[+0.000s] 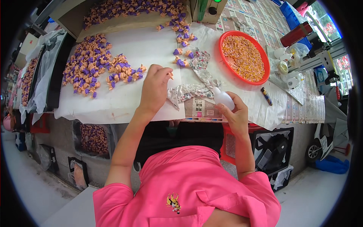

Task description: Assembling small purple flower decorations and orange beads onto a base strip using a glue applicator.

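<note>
My left hand (154, 89) is raised over the white sheet, its fingers pinched together. A small peach-coloured piece (171, 75) pokes out at the fingertips; most of it is hidden by them. My right hand (238, 113) grips a white squeeze bottle (224, 99), tilted with its narrow nozzle pointing up and left toward the left hand. Between the hands lies a crumpled floral cloth strip (193, 90). To the left, many small purple and peach plastic figure parts (89, 64) are heaped on the white sheet (124, 100).
A red round tray (220, 49) full of tiny orange and pink pieces stands at the right. Near it lies a dark marker-like tube (266, 96). Small bottles (281, 53) and a red cylinder on a stand (297, 34) are farther right. More figure parts (132, 13) fill the back.
</note>
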Available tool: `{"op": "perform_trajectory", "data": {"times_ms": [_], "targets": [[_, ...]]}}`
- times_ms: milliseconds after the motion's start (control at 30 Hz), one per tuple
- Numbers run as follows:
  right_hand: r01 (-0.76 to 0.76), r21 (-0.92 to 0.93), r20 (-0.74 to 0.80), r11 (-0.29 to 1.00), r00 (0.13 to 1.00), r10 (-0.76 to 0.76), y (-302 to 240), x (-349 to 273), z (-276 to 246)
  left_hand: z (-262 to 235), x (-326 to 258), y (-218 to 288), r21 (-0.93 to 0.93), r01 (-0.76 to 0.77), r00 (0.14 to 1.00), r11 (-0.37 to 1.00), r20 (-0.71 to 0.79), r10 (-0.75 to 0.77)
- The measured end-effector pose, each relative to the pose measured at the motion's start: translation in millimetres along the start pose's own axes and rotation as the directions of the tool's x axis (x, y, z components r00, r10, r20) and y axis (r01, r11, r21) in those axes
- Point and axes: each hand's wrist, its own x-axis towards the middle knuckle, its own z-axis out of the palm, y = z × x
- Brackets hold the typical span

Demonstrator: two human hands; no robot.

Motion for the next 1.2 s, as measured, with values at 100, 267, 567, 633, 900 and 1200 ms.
{"op": "perform_trajectory", "data": {"times_ms": [100, 267, 567, 633, 900, 1200], "targets": [[-0.066, 0.150, 0.013, 0.986, 0.998, 0.065, -11, -5, 4, -7, -15, 15, -0.257, 0.063, 0.988, 0.964, -0.117, -0.096], [-0.012, 0.213, -0.024, 0.977, 1.000, 0.018, -19, -16, 14, -3, -57, 43, -0.835, 0.484, 0.829, 0.263, 0.341, -0.442], [0.228, 0.010, -0.075, 0.974, 0.971, -0.227, -22, -26, 21, 23, -83, 45, -0.844, 0.535, 0.765, 0.032, 0.468, -0.443], [0.260, -0.017, -0.074, 0.966, 0.963, -0.260, -19, -27, 21, 24, -83, 45, -0.841, 0.538, 0.767, 0.048, 0.466, -0.441], [0.335, -0.113, -0.026, 0.935, 0.940, -0.340, -11, -23, 20, 27, -80, 45, -0.833, 0.550, 0.760, 0.056, 0.473, -0.446], [0.321, -0.104, -0.045, 0.941, 0.944, -0.327, -6, -20, 20, 28, -79, 42, -0.831, 0.553, 0.760, 0.055, 0.477, -0.442]]}}
